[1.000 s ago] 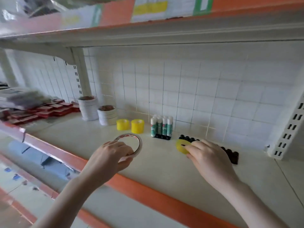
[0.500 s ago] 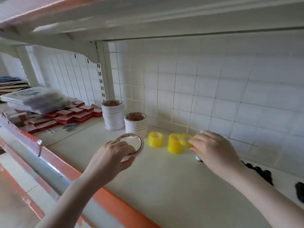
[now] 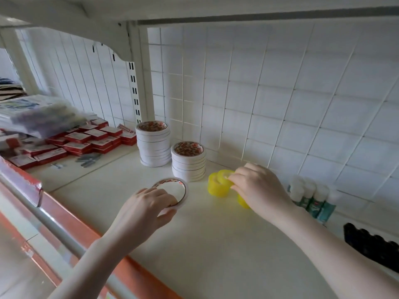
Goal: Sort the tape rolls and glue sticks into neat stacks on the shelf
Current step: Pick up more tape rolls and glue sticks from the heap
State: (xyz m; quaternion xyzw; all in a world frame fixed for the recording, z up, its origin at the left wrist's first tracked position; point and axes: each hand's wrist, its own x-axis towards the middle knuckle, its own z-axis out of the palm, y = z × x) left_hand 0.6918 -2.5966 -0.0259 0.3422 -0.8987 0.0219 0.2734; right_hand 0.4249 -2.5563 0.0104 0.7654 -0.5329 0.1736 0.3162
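My left hand point(image 3: 149, 207) grips a thin white tape roll point(image 3: 183, 187) with a red-printed core, held tilted just above the shelf point(image 3: 216, 244). My right hand point(image 3: 259, 188) pinches a small yellow tape roll point(image 3: 224, 174) above the left of two yellow rolls; that left roll point(image 3: 216, 188) is in plain sight. The right yellow roll point(image 3: 243, 202) is mostly hidden under my palm. Two stacks of white tape rolls stand behind, a taller one point(image 3: 153, 143) and a shorter one point(image 3: 188, 161). Several glue sticks point(image 3: 311, 199) with white caps stand at the right.
Red flat boxes point(image 3: 86, 140) and plastic-wrapped packs point(image 3: 41, 115) fill the shelf's left part. A row of black-capped items point(image 3: 375, 247) lies at the right. The white tiled wall point(image 3: 280, 104) closes the back; an orange strip point(image 3: 71, 221) edges the front.
My right hand carried the yellow roll leftward from the black items, past the glue sticks, to the yellow rolls. The view swung left and closer. My left hand kept hold of the white roll.
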